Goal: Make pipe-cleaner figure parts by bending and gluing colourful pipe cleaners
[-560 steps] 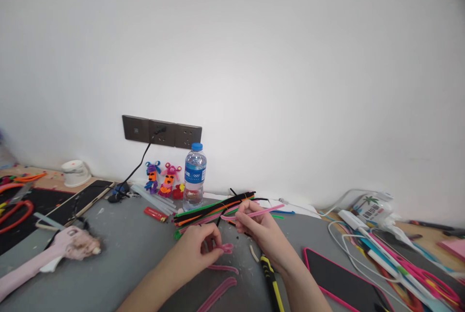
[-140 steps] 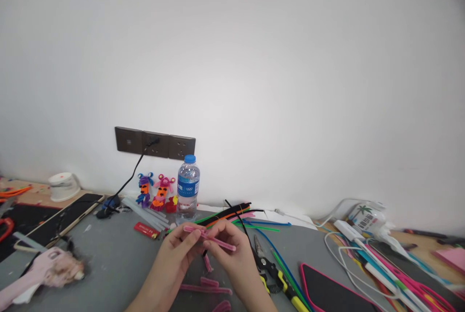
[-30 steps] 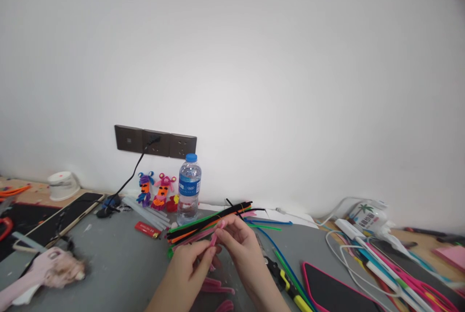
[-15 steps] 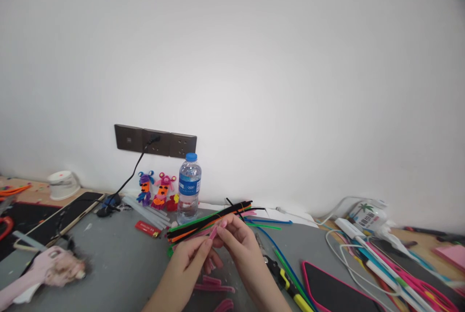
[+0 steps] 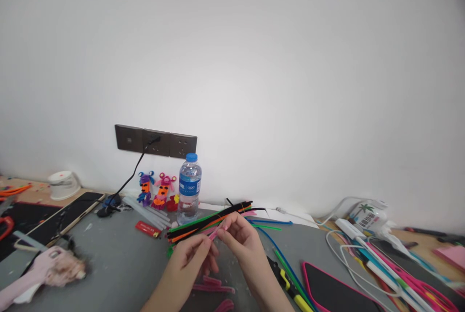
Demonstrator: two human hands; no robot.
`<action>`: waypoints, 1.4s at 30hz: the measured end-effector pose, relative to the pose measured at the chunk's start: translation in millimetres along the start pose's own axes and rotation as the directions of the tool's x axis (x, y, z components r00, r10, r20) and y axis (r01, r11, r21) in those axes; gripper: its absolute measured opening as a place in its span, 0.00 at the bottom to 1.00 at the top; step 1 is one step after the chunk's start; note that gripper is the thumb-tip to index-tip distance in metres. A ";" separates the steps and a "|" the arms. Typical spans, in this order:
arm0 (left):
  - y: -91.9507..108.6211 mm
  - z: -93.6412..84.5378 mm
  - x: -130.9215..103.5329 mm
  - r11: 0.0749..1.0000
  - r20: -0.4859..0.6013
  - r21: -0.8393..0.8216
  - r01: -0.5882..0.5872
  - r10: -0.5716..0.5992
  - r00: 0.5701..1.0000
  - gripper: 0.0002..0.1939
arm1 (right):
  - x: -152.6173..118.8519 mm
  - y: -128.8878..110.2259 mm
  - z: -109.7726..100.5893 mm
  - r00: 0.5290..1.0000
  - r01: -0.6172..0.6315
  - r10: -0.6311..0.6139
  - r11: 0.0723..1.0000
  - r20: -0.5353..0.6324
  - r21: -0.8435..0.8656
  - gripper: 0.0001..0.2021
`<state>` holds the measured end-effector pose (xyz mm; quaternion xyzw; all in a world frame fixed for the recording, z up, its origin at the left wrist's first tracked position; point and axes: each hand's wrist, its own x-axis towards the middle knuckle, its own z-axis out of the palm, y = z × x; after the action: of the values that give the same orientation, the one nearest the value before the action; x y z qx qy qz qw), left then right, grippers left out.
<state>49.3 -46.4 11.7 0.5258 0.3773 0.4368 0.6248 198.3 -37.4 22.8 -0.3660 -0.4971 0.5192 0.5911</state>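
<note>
A short pink fuzzy stem [image 5: 214, 234] runs between my two hands. The fingertips of my left hand [image 5: 191, 261] pinch its lower left end. My right hand [image 5: 241, 244] pinches the other end between thumb and forefinger. Below them, more bent pink pieces [image 5: 214, 288] lie on the grey mat [image 5: 119, 263]. Just behind my hands is a bundle of black, green and orange stems [image 5: 203, 222], partly covered by my fingers.
A water bottle [image 5: 189, 191] stands behind the bundle, beside two small figures [image 5: 163, 191]. At the left lies a pink glue gun [image 5: 47, 271]. To the right are yellow-black pliers [image 5: 286, 283], a pink-edged phone [image 5: 334, 288] and white cables [image 5: 341, 254].
My right hand has shifted slightly, its fingers now curled a little differently at the pink stem. My left hand has moved only slightly. The things on the mat look unmoved.
</note>
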 end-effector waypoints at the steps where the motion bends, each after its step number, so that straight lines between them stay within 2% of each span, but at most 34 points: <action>1: 0.8 -0.8 0.5 0.995 -0.012 -0.088 0.047 -0.048 0.999 0.26 | -0.5 0.5 0.4 0.999 0.028 -0.029 0.999 -0.023 -0.020 0.16; 3: 4.0 -2.9 0.8 0.952 -0.033 -0.268 0.145 -0.159 0.987 0.23 | -2.6 0.2 2.2 0.987 0.113 -0.123 0.989 -0.100 -0.096 0.14; 6: 9.8 -5.3 0.3 0.870 -0.035 -0.435 0.231 -0.273 0.961 0.22 | -7.5 -3.3 6.6 0.927 0.281 -0.342 0.906 -0.155 -0.318 0.09; 7: 11.0 -5.6 0.1 0.852 -0.023 -0.463 0.244 -0.287 0.958 0.22 | -9.2 -4.8 8.1 0.902 0.340 -0.416 0.852 -0.120 -0.399 0.08; 9: 11.3 -5.2 -0.1 0.827 -0.007 -0.502 0.252 -0.295 0.955 0.22 | -11.8 -7.0 10.7 0.854 0.455 -0.519 0.720 0.028 -0.525 0.09; 12: 9.5 -3.4 -0.2 0.814 -0.043 -0.539 0.217 -0.284 0.958 0.19 | -13.3 -7.8 13.8 0.796 0.579 -0.542 0.554 0.268 -0.598 0.11; 14: 9.1 -2.3 -0.3 0.816 -0.076 -0.545 0.195 -0.280 0.957 0.19 | -13.2 -7.3 15.4 0.763 0.620 -0.557 0.488 0.327 -0.615 0.12; 18: 9.8 -2.0 0.0 0.820 -0.092 -0.540 0.190 -0.282 0.955 0.21 | -13.0 -5.8 16.7 0.700 0.665 -0.626 0.397 0.343 -0.633 0.12; 22: 6.9 -4.8 1.3 0.799 -0.139 -0.577 0.168 -0.299 0.944 0.24 | -13.8 -4.2 15.8 0.718 0.650 -0.610 0.415 0.335 -0.637 0.13; 24: 4.7 -6.6 1.7 0.800 -0.139 -0.583 0.142 -0.271 0.953 0.22 | -14.2 -3.7 15.5 0.728 0.641 -0.598 0.418 0.336 -0.643 0.13; 27: 3.3 -7.8 1.3 0.811 -0.094 -0.569 0.133 -0.224 0.970 0.18 | -14.7 -4.1 15.7 0.731 0.640 -0.591 0.422 0.341 -0.641 0.13; 30: 4.8 -7.4 0.6 0.833 -0.049 -0.536 0.137 -0.193 0.980 0.17 | -14.4 -5.9 15.1 0.740 0.639 -0.589 0.465 0.324 -0.613 0.12; 36: 7.3 -8.6 2.5 0.908 -0.046 -0.404 0.113 -0.144 0.988 0.18 | -11.6 -12.0 8.1 0.825 0.552 -0.514 0.642 0.236 -0.532 0.07; 42: 9.6 -12.2 2.8 0.989 -0.105 -0.146 0.004 -0.020 0.994 0.17 | -8.8 -13.8 1.1 0.914 0.402 -0.366 0.745 0.177 -0.532 0.06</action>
<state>37.4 -39.2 19.1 0.4527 0.3803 0.4866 0.6432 201.0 -48.8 34.3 -0.3961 -0.7089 0.2294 0.5366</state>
